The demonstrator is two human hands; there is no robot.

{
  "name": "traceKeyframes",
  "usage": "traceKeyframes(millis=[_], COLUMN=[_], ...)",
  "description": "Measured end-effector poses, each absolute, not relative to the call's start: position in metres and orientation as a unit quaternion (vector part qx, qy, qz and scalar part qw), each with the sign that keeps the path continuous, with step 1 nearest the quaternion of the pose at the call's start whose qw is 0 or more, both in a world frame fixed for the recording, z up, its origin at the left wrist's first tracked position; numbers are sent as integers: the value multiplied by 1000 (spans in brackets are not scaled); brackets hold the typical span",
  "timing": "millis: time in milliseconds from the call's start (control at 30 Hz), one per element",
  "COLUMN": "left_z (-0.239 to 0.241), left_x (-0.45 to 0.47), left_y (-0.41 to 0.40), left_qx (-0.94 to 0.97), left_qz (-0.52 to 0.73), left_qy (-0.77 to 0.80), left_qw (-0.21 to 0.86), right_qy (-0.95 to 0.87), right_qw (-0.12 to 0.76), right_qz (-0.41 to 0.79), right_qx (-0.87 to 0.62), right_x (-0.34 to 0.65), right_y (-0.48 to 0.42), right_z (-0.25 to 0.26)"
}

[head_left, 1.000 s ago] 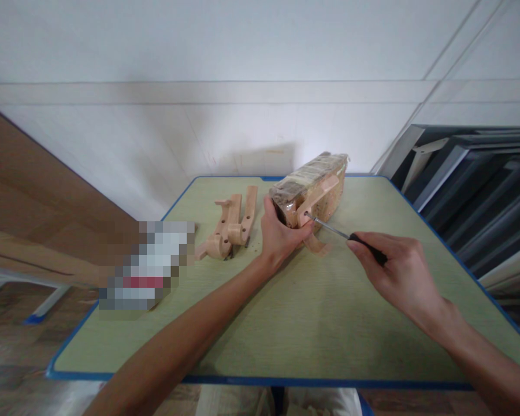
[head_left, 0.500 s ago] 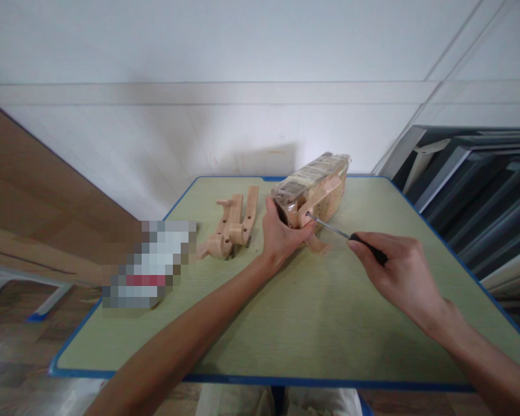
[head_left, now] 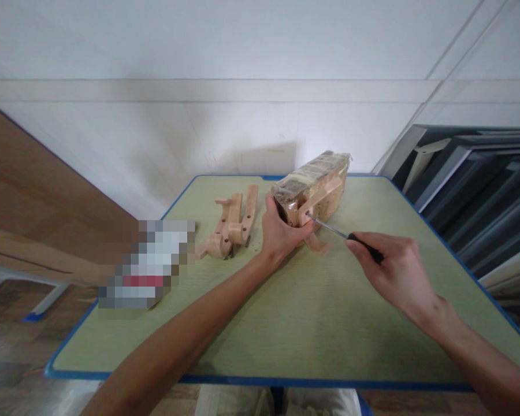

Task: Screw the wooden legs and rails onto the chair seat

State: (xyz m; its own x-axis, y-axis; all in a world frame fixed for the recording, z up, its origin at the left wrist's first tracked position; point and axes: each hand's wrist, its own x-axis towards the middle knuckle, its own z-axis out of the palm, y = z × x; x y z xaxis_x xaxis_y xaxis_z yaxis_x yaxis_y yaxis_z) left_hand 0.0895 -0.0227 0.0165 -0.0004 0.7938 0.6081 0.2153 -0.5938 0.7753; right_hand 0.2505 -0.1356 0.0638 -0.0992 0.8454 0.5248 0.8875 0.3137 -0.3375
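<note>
A block wrapped in clear tape (head_left: 320,179) lies at the far middle of the green table (head_left: 286,312), with a curved wooden piece (head_left: 318,199) lying against its near side. My left hand (head_left: 279,234) is closed around the near end of the block and holds it down. My right hand (head_left: 394,268) grips the black handle of a screwdriver (head_left: 342,234). The metal tip of the screwdriver sits on the lower end of the curved wooden piece, just right of my left thumb.
More curved wooden pieces (head_left: 231,228) lie in a pile left of my left hand. A pixelated object (head_left: 149,263) sits near the table's left edge. Dark metal frames (head_left: 481,179) lean on the right. A brown board (head_left: 39,196) slopes on the left.
</note>
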Motion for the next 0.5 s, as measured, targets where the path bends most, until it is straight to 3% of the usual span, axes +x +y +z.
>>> traceKeyframes(millis=[267, 500], left_z=[20, 21], left_x=[89, 89], left_y=[-22, -23], left_qx=[661, 663], left_qz=[598, 591], left_qy=[380, 391], left_qw=[249, 244], right_qy=[-740, -685], right_qw=[321, 322], right_qz=[-11, 174], right_qx=[-592, -629], right_x=[253, 257], right_y=[-135, -131], right_z=[67, 72])
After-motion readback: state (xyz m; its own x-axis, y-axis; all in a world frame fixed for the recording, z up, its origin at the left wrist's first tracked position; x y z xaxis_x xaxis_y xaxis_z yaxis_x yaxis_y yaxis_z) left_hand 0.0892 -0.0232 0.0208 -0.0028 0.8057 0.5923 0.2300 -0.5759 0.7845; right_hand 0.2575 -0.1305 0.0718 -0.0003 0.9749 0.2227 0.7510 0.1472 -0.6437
